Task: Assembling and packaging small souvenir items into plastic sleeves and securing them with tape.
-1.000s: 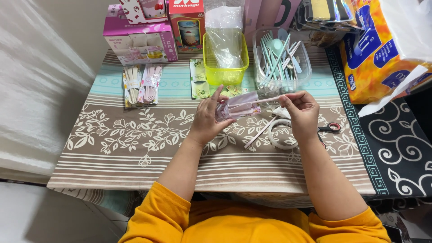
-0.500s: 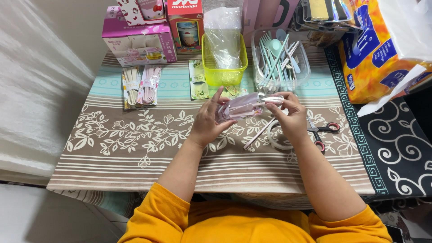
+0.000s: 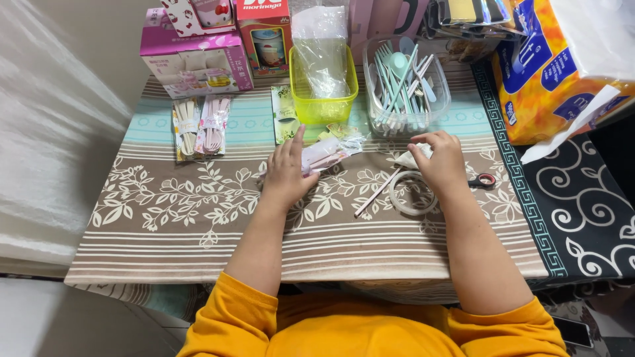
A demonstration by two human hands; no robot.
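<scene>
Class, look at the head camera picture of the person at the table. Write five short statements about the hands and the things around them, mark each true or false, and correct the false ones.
1. The left hand rests on a clear packet with pink contents. True.
2. The roll of clear tape lies on the tablecloth by the right hand. True.
3. The yellow tub is full of spoons and forks. False: it holds a clear plastic bag; the cutlery is in the clear container beside it.
4. The scissors are in the left hand. False: they lie on the table, right of the right hand.
5. Two packed cutlery sets lie left of the left hand. True.
</scene>
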